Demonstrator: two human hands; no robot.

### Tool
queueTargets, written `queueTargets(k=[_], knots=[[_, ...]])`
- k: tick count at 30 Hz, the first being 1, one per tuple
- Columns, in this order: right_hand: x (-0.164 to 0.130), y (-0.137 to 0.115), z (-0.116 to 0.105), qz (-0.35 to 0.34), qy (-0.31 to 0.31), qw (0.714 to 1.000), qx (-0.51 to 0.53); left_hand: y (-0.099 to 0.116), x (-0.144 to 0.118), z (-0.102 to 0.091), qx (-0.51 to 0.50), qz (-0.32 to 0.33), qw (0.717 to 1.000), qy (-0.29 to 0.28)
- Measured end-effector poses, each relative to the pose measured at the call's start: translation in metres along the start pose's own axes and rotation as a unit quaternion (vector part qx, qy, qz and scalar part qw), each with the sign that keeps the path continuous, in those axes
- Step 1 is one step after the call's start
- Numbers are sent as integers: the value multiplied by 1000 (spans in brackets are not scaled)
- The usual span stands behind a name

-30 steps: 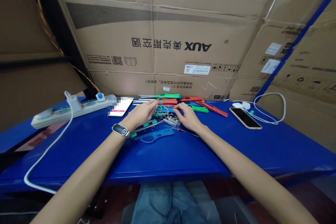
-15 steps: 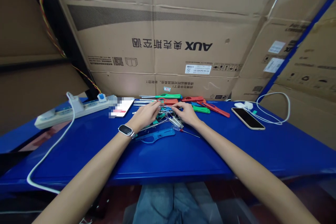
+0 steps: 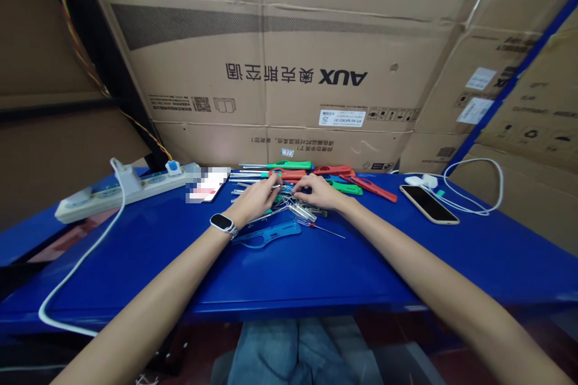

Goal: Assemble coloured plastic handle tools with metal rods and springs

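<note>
Left hand (image 3: 256, 198) and right hand (image 3: 320, 191): fingertips pinched narrowly on tangled thin wire parts (image 3: 289, 200), 12 o'clock on blue table (image 3: 316, 264). Risk: snagged wires dragging the loose blue plastic lighter shell (image 3: 271, 233).

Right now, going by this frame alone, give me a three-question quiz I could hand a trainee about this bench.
1. True or false: both hands rest in the pile of small parts at the middle of the blue table.
2. Which wrist carries the watch? A) left B) right C) neither
3. Fill in: the dark phone lies on the person's ____ side, near a white cable.

Key
1. True: the left hand and right hand meet there.
2. A
3. right
</note>
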State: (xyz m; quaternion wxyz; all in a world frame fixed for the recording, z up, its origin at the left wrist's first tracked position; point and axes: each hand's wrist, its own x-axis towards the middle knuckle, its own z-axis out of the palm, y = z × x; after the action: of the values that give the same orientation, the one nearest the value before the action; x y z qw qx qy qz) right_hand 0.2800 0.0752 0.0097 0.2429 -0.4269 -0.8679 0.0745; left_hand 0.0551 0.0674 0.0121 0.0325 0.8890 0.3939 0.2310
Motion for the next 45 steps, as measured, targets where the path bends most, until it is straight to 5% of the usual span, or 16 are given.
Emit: queueTargets(k=[14,19,27,35,45], knots=[[37,-10,-38,-12,-132,987,-92,-2,-3,1,39,-6,999,-23],[38,-16,-40,14,-71,996,-53,-5,-7,-4,25,2,1000,8],[-2,-35,-13,33,67,977,198,-2,-16,-26,-2,46,994,94],[-23,-39,12,77,78,990,87,12,-12,-35,-57,38,989,131],[-23,-42,10,48,131,968,207,4,-18,-39,-23,51,982,180]])
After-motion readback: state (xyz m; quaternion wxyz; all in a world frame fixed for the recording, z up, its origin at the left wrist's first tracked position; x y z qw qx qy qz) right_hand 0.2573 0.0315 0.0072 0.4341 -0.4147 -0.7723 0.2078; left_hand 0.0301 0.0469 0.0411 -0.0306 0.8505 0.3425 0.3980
